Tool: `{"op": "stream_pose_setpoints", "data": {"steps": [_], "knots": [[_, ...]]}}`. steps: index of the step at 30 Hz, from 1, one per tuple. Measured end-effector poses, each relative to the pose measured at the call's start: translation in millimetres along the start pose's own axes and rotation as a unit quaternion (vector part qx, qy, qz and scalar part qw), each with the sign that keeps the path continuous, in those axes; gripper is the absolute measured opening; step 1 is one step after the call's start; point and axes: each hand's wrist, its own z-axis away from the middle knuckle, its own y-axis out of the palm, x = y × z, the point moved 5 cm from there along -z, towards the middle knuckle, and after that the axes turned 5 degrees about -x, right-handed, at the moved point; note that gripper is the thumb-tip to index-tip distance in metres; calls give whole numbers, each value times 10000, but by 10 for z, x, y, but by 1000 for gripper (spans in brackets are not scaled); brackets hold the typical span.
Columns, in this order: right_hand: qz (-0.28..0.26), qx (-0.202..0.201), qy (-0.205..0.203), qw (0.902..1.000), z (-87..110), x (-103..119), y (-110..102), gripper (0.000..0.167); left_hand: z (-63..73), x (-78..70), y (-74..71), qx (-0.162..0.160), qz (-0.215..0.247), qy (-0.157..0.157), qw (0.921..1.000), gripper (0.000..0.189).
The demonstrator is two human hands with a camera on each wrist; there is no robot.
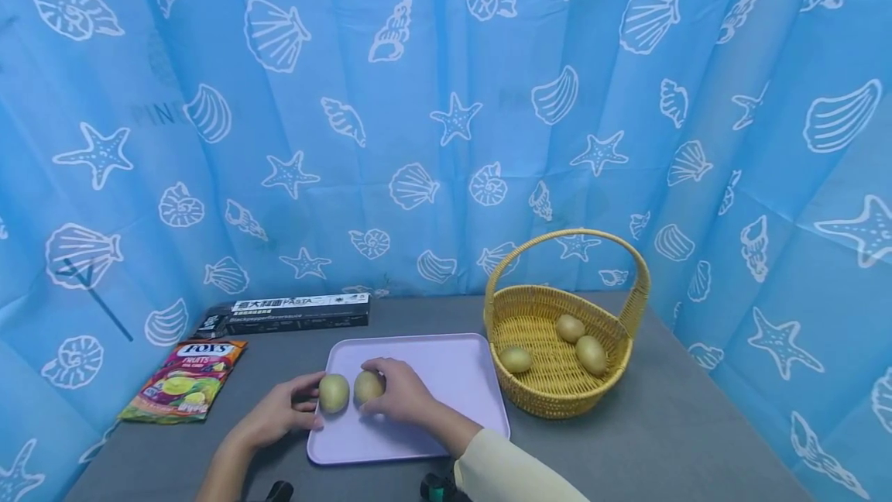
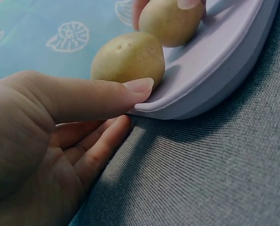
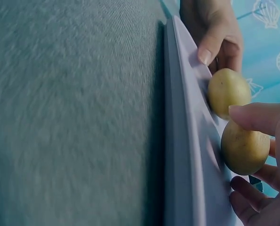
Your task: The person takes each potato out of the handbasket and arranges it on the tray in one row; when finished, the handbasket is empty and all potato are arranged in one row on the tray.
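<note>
Two potatoes sit side by side at the left end of a pale purple tray [image 1: 446, 355]. My right hand [image 1: 399, 391] grips the right-hand potato [image 3: 245, 147], thumb on one side and fingers on the other. At the tray's left edge is my left hand [image 1: 273, 411]. Its thumb [image 2: 139, 87] lies over the tray's rim, close against the left-hand potato [image 2: 130, 57], while the other fingers [image 2: 102, 150] come up at the rim's outer side and underside.
A yellow wicker basket [image 1: 557, 403] with a tall handle holds three more potatoes, right of the tray. A candy bag [image 1: 184, 382] lies at the left, and a black pasta box [image 1: 300, 316] behind it. A blue shell-print curtain [image 1: 446, 138] hangs along the grey table's back.
</note>
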Motion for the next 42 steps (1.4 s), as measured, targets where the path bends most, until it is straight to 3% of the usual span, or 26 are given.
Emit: {"op": "stream_pose_setpoints", "data": {"steps": [15, 22, 30, 42], "knots": [[88, 7, -100, 9999, 50, 41, 21, 69, 9, 10, -9, 56, 92, 65, 9999, 86], [100, 163, -12, 9998, 57, 3, 16, 67, 4, 8, -11, 45, 106, -10, 9999, 87], [4, 32, 173, 9998, 61, 17, 27, 63, -4, 20, 2, 57, 131, -51, 9999, 86], [-6, 198, 161, 9997, 111, 26, -36, 71, 16, -1, 2, 99, 195, 21, 9998, 86]]}}
